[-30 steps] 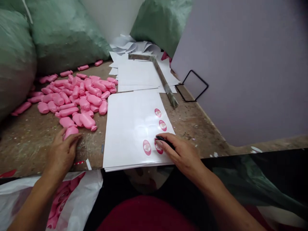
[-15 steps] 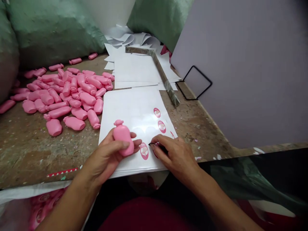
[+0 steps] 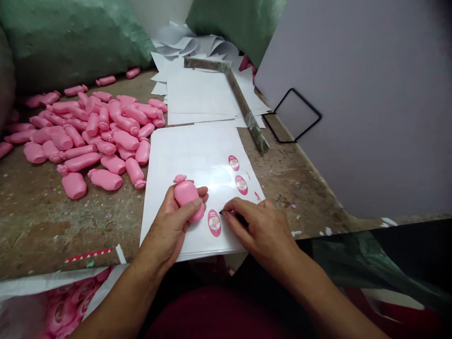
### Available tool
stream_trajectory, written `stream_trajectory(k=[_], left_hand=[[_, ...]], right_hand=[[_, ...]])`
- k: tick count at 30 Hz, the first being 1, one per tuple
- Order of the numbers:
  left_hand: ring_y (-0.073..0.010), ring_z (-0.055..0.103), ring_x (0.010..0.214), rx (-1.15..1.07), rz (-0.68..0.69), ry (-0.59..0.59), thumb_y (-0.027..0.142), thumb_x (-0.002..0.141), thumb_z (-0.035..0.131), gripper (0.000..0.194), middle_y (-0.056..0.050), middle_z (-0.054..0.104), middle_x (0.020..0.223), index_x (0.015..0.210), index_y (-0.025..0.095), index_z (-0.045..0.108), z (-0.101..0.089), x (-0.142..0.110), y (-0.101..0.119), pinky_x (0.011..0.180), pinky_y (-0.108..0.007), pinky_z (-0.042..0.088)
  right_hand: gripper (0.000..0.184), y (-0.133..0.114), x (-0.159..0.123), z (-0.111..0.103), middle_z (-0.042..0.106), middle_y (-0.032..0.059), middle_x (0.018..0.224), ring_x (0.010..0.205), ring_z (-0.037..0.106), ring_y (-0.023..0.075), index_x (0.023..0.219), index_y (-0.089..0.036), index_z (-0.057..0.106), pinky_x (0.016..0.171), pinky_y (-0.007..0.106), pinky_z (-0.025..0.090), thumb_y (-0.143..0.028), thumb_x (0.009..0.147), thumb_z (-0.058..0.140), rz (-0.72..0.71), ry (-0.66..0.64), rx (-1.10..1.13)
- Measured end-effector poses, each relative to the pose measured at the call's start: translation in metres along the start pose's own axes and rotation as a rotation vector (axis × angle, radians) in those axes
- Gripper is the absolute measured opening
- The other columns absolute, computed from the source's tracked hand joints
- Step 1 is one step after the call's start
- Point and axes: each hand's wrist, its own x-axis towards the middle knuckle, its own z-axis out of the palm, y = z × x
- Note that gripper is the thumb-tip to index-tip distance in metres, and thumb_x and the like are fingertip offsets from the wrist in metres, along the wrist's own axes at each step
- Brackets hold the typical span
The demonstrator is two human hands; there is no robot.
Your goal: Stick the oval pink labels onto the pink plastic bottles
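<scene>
My left hand (image 3: pixel 169 219) is closed around a small pink plastic bottle (image 3: pixel 186 194), its capped end tilted up and away. The bottle is over a white sticker sheet (image 3: pixel 180 150) that tops a stack. Just right of the bottle lies an oval pink label (image 3: pixel 213 223) on the sheet. My right hand (image 3: pixel 259 223) pinches a small dark pointed tool (image 3: pixel 222 212), its tip near that label's upper right edge. Most of the tool is hidden by the fingers. More oval labels (image 3: pixel 242 185) are along the sheet's right side, one partly covered by my right hand.
A heap of pink bottles (image 3: pixel 123 140) covers the table's left side. White papers (image 3: pixel 201 94) lie behind the stack under an angled, tape-wrapped bar (image 3: pixel 243 106). A black wire frame (image 3: pixel 295 115) stands at the right. Below the front edge, a white bag (image 3: pixel 28 282) holds labelled bottles.
My left hand has brought the bottle slightly right, closer to the oval label, and tilted it a little. My right hand stays almost in place. The view has shifted slightly.
</scene>
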Motion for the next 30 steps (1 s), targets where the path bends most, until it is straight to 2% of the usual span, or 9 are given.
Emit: stream_trajectory(k=[6,12,18,25,30], left_hand=[[-0.0239,0.065,0.115,0.027,-0.010,-0.018,0.018,0.079,0.074,0.042,-0.008,0.076,0.109,0.117,0.019,0.056,0.0010,-0.0007,0.0002,0.106,-0.039,0.043],[-0.0228,0.067,0.111,-0.022,-0.015,-0.004,0.016,0.078,0.074,0.043,-0.008,0.076,0.105,0.118,0.017,0.057,-0.0014,0.0020,0.0015,0.106,-0.039,0.044],[-0.0207,0.069,0.102,-0.065,-0.004,0.027,0.016,0.078,0.072,0.040,-0.008,0.076,0.094,0.116,0.015,0.059,0.0002,0.0010,0.0022,0.108,-0.040,0.043],[-0.0199,0.068,0.101,-0.054,0.004,-0.004,0.017,0.078,0.074,0.038,-0.007,0.076,0.093,0.113,0.017,0.060,-0.0015,0.0025,0.0002,0.108,-0.041,0.041],[-0.0211,0.068,0.102,-0.067,0.020,-0.028,0.023,0.082,0.071,0.032,-0.006,0.075,0.092,0.111,0.017,0.060,-0.0032,0.0031,-0.0013,0.109,-0.042,0.041]], right_hand=[[0.018,-0.0044,0.0032,-0.0003,0.072,0.0021,0.067,0.058,0.056,0.0170,0.081,-0.020,0.067,0.059,0.029,0.028,-0.024,0.092,0.053,0.041,-0.027,-0.021],[0.016,0.0019,0.0006,-0.0005,0.072,-0.0003,0.070,0.061,0.058,0.0173,0.083,-0.023,0.068,0.062,0.029,0.035,-0.027,0.091,0.054,0.115,-0.076,0.152],[0.017,0.0015,-0.0004,0.0023,0.074,0.0015,0.071,0.058,0.056,0.0172,0.082,-0.020,0.068,0.063,0.031,0.030,-0.023,0.092,0.054,0.043,-0.004,0.009],[0.014,-0.0010,0.0063,0.0035,0.073,0.0012,0.069,0.058,0.057,0.0167,0.082,-0.020,0.065,0.067,0.032,0.030,-0.025,0.092,0.057,0.005,-0.063,0.011],[0.019,-0.0017,0.0068,0.0075,0.072,0.0022,0.070,0.056,0.053,0.0159,0.076,-0.019,0.063,0.070,0.034,0.030,-0.034,0.089,0.062,0.065,-0.058,-0.028]])
